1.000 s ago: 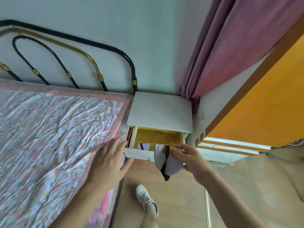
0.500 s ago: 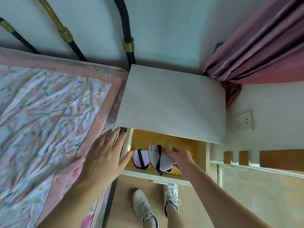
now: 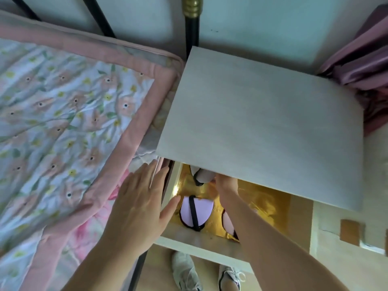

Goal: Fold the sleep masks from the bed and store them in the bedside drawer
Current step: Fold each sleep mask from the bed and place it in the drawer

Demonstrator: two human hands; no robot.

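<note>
The right hand (image 3: 225,185) reaches deep into the open drawer (image 3: 210,246), its fingers tucked under the bedside table's top (image 3: 262,127), so whether they are pinching or letting go cannot be told. Just beyond them, at the far left of the drawer, lies a folded grey mask (image 3: 202,175), touching or nearly touching the fingertips. The left hand (image 3: 142,204) is spread flat and holds nothing, its palm on the pink edge of the quilt (image 3: 69,127) and its thumb stretched over the drawer's left wall.

Nearer in the drawer, a lilac mask (image 3: 196,211) lies folded in half with its black strap across it, on the shiny gold lining (image 3: 262,204). A third, pinkish mask (image 3: 227,224) sits just right of it, mostly hidden by the right forearm.

These masks look light, soft and padded, with nothing fragile about them. The fold probably wants to spring open, and the elastic strap can snag on a finger as the hand withdraws. The best hold seems to be a pinch across the folded body with the strap trapped under it, pressing the mask flat before release. The lining looks slick, so a mask may slide if nudged
</note>
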